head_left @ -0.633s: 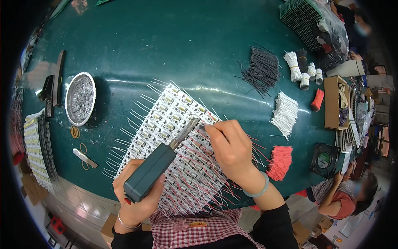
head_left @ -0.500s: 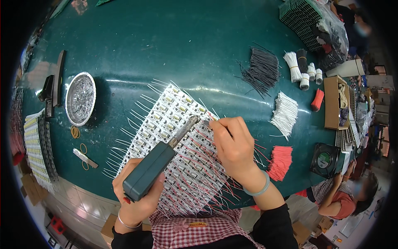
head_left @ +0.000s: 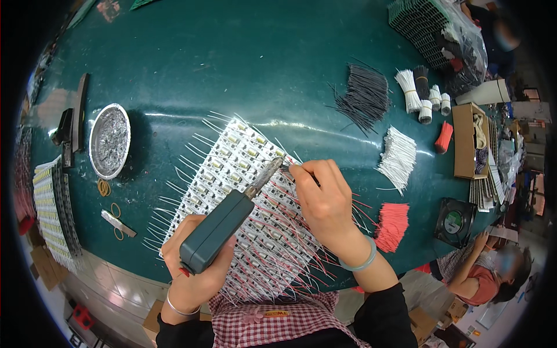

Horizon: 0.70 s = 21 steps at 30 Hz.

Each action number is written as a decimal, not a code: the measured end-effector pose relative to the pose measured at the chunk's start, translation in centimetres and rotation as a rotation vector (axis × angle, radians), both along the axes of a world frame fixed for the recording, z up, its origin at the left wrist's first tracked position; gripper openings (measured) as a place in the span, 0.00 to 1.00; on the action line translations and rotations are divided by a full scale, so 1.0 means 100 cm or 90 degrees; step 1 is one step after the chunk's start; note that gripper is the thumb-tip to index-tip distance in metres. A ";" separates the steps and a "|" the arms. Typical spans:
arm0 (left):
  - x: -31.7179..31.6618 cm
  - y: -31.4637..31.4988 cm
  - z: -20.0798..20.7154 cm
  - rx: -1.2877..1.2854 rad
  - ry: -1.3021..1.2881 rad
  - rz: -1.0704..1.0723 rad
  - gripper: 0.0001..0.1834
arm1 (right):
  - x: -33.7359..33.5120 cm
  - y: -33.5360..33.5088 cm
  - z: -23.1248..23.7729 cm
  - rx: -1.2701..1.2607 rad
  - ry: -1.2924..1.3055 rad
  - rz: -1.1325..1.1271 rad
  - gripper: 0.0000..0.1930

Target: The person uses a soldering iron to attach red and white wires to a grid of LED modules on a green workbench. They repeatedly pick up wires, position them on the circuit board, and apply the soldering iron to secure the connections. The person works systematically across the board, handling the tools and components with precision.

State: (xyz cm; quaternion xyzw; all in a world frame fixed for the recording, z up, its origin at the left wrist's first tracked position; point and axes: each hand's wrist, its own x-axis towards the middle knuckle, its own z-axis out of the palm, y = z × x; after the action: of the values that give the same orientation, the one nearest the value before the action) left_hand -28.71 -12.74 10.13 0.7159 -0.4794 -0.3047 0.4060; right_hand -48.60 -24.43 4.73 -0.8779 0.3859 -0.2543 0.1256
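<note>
My left hand (head_left: 200,264) is wrapped round a dark green soldering gun (head_left: 216,232). Its metal tip points up and right, close to the fingers of my right hand (head_left: 328,200). That hand is closed in a pinch on a slim dark tool (head_left: 286,169), mostly hidden by the fingers, so its kind cannot be made out. Both hands are over a panel of white circuit boards (head_left: 232,168) set with small yellowish parts. White wires stick out along its left side; red and white wires (head_left: 272,232) lie across its lower right.
A foil-lined bowl (head_left: 126,142) and rubber bands (head_left: 104,187) lie left. Rightward are piles of black wires (head_left: 366,95), white wires (head_left: 398,159) and red wires (head_left: 393,226), a cardboard box (head_left: 464,142) and a fan (head_left: 454,223). Another person (head_left: 481,272) sits at the right.
The soldering gun and my left hand have shifted slightly right, with the tip nearer my right fingers. My right hand stays near the same place, its fingers a little turned.
</note>
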 end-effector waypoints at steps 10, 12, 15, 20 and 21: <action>-0.001 -0.003 -0.002 -0.031 -0.043 -0.021 0.09 | 0.001 0.000 0.000 0.005 -0.001 -0.001 0.16; -0.003 -0.001 -0.005 -0.022 0.011 0.012 0.10 | 0.002 0.000 0.000 0.007 0.000 0.000 0.16; -0.002 0.000 -0.003 -0.017 0.032 0.014 0.10 | 0.002 0.000 0.001 0.010 -0.004 -0.006 0.15; 0.002 0.005 0.004 0.011 -0.004 0.007 0.11 | 0.002 0.000 0.000 0.006 -0.002 0.001 0.15; 0.003 0.005 0.006 0.021 -0.015 0.004 0.12 | 0.002 0.000 0.000 0.005 -0.003 0.001 0.15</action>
State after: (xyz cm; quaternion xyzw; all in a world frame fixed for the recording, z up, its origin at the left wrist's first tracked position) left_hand -28.42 -12.23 10.69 0.7274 -0.4772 -0.3028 0.3893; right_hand -48.43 -24.43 4.74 -0.8771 0.3862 -0.2544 0.1299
